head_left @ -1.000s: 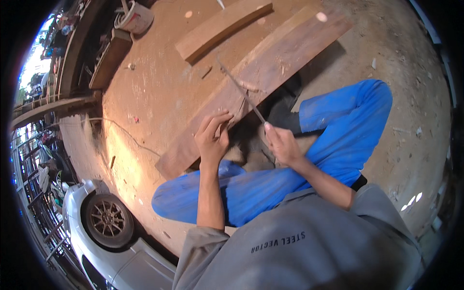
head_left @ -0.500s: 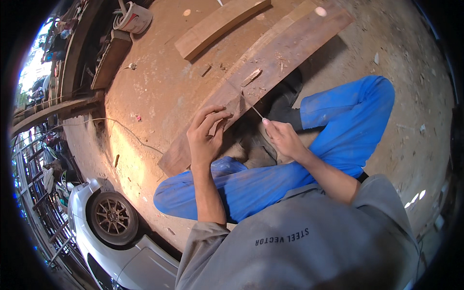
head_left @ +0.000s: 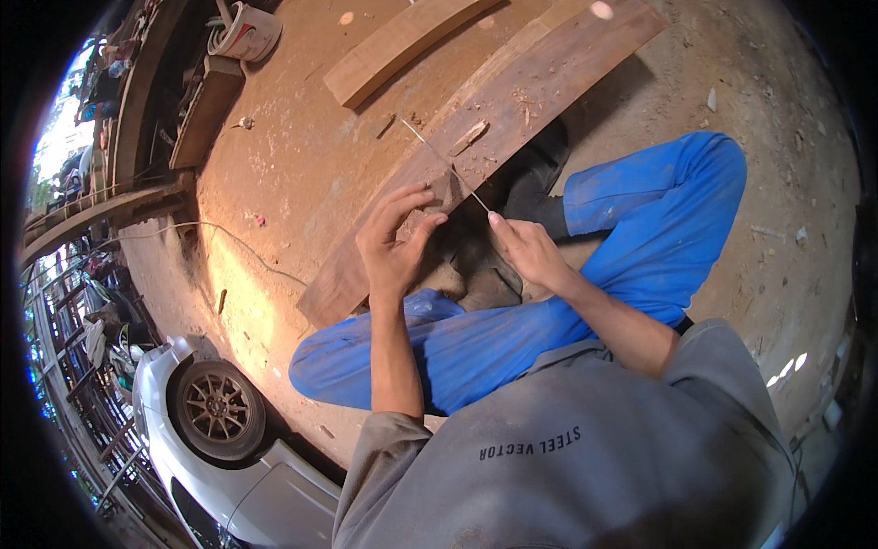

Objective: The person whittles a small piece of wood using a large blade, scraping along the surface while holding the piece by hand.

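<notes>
A long thick wooden board (head_left: pixel 549 87) lies slanting in front of me, with wood chips and a loose splinter (head_left: pixel 469 137) on top. My right hand (head_left: pixel 529 249) is closed round the near end of a long, thin metal tool (head_left: pixel 428 144). The tool lies slantwise over the board, its tip past the far edge; its exact kind cannot be made out. On the board's near part rests my left hand (head_left: pixel 393 236), fingers curved and thumb apart, with nothing visible between them. A small dark brown patch or wood piece (head_left: pixel 448 190) shows beside its fingertips.
Beyond the board lies a shorter timber (head_left: pixel 389 57). A white bucket (head_left: pixel 249 35) stands at the far left near wooden beams (head_left: pixel 206 110). A silver car (head_left: pixel 233 476) is at the lower left. My legs in blue trousers (head_left: pixel 658 201) are folded close to the board.
The thin tool has slid forward and left, so more of it shows across the board. The left thumb has moved away from the fingers and toward the right.
</notes>
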`<state>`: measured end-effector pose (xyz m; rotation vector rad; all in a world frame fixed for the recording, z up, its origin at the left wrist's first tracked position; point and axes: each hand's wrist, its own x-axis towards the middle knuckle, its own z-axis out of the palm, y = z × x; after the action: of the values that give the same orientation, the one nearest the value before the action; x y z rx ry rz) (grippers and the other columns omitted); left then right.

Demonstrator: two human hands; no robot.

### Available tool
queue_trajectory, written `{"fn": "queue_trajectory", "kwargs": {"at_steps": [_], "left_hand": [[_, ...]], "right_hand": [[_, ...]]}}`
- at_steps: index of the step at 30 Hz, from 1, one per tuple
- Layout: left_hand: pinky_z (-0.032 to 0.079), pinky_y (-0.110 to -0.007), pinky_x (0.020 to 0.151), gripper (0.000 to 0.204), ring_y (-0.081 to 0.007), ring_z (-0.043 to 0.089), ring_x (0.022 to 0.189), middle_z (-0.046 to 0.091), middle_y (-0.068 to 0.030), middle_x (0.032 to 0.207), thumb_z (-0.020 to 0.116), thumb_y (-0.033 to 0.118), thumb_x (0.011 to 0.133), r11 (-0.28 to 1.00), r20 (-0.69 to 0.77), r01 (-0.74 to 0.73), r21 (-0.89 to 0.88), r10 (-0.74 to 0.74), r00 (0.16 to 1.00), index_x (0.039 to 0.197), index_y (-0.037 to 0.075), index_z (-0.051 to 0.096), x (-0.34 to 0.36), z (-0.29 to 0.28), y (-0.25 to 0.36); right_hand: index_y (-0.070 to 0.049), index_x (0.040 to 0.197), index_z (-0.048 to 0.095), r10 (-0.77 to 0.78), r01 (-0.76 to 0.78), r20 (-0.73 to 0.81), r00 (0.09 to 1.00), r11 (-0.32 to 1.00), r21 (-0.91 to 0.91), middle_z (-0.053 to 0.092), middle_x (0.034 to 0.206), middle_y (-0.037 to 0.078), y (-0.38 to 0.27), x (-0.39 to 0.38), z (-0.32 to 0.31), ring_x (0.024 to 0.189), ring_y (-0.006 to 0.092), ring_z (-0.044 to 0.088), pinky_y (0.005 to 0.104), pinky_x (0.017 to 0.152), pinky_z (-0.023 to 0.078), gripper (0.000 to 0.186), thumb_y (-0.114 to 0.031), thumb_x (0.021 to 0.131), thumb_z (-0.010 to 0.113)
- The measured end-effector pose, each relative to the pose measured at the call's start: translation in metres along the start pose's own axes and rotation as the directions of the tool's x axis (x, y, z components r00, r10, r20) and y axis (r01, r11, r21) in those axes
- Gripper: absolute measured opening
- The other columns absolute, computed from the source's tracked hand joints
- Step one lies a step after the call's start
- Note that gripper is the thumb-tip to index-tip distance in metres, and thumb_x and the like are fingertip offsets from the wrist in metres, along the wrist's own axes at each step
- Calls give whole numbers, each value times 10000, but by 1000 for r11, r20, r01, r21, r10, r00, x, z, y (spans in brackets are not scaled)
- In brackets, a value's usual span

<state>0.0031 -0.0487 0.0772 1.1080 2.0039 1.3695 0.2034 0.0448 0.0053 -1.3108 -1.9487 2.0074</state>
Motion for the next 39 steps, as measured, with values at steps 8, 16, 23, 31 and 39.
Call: {"fn": "queue_trajectory", "kwargs": {"at_steps": [8, 16, 23, 31, 39], "left_hand": [[538, -365, 1037, 393, -249, 638, 1248, 692, -181, 1308, 724, -78, 914, 976, -55, 128, -176, -140, 989, 1300, -64, 654, 2, 8, 6], [608, -339, 977, 378, -197, 624, 1174, 571, -94, 1258, 717, -108, 901, 998, -86, 49, -46, -53, 995, 1261, 6, 712, 1, 7, 8], [621, -318, 939, 407, -177, 648, 1122, 626, -90, 1192, 719, -120, 885, 998, -112, 62, 7, -61, 992, 1267, 20, 723, 0, 3, 4], [624, -311, 919, 408, -189, 656, 1124, 648, -108, 1203, 697, -128, 893, 1000, -101, 13, 25, -11, 995, 1274, 17, 711, 3, 1, 10], [640, -311, 891, 381, -196, 653, 1119, 642, -117, 1197, 688, -136, 894, 999, -87, 14, 46, -10, 996, 1242, 14, 720, 6, 2, 17]], "right_hand": [[50, 775, 538, -203, 194, 0, 979, 935, 297, 511, 635, 259, -22, -15, -2, 592, 449, 513, 446, 589, 440, 634, -485, 1100, 439], [63, 791, 584, -92, 91, -1, 996, 986, 140, 545, 708, 317, -32, -12, -1, 740, 544, 568, 510, 618, 439, 639, -481, 1097, 448], [75, 830, 633, 5, -9, -50, 999, 996, -85, 596, 728, 314, -21, -5, 4, 771, 514, 637, 510, 668, 472, 655, -498, 1090, 451], [77, 790, 601, -58, 56, 21, 998, 994, 91, 579, 676, 290, -19, -7, 5, 681, 466, 609, 495, 648, 461, 675, -506, 1092, 441], [75, 734, 580, -65, 46, 70, 995, 969, 242, 565, 626, 239, -30, -10, 1, 647, 388, 622, 500, 665, 472, 757, -577, 1080, 409]]}}
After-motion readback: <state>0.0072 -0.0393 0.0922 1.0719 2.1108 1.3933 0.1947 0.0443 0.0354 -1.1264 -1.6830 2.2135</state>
